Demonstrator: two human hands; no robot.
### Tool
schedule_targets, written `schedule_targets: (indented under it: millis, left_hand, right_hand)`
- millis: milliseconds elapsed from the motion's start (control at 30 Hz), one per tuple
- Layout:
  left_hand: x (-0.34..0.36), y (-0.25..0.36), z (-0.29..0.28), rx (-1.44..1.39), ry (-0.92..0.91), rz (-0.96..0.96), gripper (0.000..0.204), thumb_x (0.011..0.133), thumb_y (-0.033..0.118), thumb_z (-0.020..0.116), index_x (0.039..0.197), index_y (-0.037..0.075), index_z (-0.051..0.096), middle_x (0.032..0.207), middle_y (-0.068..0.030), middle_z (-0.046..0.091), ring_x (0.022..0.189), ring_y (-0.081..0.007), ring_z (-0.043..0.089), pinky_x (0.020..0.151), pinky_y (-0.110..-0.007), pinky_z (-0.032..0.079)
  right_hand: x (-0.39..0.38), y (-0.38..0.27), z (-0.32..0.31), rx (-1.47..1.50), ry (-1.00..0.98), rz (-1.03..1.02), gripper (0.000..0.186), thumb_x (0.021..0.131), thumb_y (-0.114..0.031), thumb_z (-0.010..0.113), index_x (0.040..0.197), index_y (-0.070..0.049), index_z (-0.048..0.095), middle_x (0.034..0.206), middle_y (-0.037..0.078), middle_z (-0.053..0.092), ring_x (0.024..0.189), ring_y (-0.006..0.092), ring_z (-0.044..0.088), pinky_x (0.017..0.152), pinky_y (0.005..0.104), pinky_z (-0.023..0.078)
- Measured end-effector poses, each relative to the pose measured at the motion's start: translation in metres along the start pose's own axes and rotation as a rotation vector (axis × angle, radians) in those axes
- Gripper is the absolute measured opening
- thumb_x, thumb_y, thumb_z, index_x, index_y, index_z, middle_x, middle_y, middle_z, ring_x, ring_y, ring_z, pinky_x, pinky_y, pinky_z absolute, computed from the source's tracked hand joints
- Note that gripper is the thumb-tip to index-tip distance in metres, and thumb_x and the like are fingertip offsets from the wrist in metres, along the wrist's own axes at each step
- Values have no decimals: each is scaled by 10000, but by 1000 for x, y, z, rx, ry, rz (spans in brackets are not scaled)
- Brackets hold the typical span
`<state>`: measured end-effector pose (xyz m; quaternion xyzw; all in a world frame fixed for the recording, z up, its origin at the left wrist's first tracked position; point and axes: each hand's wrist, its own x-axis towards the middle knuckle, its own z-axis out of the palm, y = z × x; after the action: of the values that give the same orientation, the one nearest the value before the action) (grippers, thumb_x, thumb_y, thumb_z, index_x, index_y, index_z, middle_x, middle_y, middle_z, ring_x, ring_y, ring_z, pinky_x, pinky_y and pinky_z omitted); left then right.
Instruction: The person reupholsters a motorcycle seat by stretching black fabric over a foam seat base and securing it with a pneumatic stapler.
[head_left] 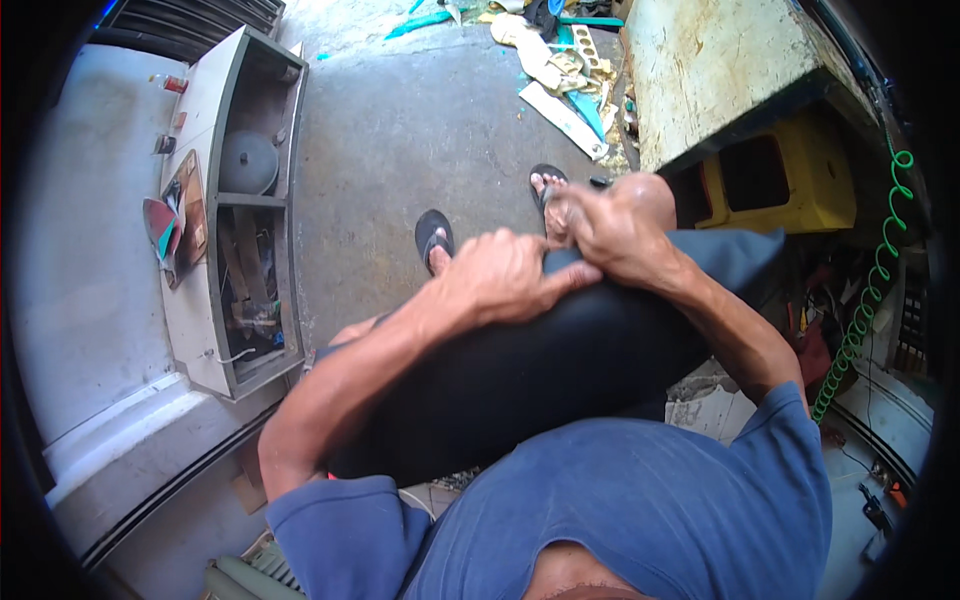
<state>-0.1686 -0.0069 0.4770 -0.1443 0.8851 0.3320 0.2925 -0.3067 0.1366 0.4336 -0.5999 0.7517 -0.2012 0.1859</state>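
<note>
A long black padded piece (540, 370), seat-like and wrapped in smooth dark sheeting, lies across my lap. Its cover stretches to a loose pointed corner at the right. My left hand (505, 275) is closed over the far edge, fingers bent over it and thumb pressed along the top toward the right. Close beside it, my right hand (612, 238) is closed on the same edge, with its fingertips smeared by motion. Whatever lies under the fingers on the far side is hidden.
To the left stands an open-shelved cabinet (215, 250) with a round grey lid (248, 162) inside. A worn table (715, 80) is at the right, a yellow frame (790, 175) beneath it. Foam and sheet scraps (560, 60) litter the far floor. A green coiled hose (865, 310) hangs at right.
</note>
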Motion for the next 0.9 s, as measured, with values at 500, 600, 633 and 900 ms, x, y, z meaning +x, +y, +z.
schedule_targets:
  millis: [500,600,633,900]
  left_hand:
    - [10,-38,8,-297,-61,-41,925,1001,730,236,1178,-52,696,1219,-336,646,1206,-440,596,1028,-467,434]
    - [8,-40,17,-444,-12,93,969,971,789,218,1274,-13,668,1243,-264,662,1189,-364,618,1027,-431,447]
    - [1,-37,18,-446,-8,100,969,971,789,218,1274,-13,668,1243,-264,662,1189,-364,618,1027,-431,447]
    - [-61,-48,6,-574,-74,209,818,977,662,476,1308,-76,594,1242,-203,659,1144,-256,614,1009,-358,463]
  right_hand:
    - [-61,-107,46,-166,108,-290,686,958,-561,522,1458,-91,499,1491,140,493,1424,304,416,1196,499,262]
    - [-66,-99,26,-283,210,-134,650,985,-521,524,1413,-32,529,1421,188,546,1344,345,498,1153,499,332]
    - [-66,-97,21,-292,209,-134,650,985,-521,524,1413,-32,529,1421,188,546,1344,345,498,1153,499,332]
    - [-53,-85,-20,-186,49,95,425,1041,-370,458,1259,-46,625,1264,194,657,1217,389,579,1061,503,402]
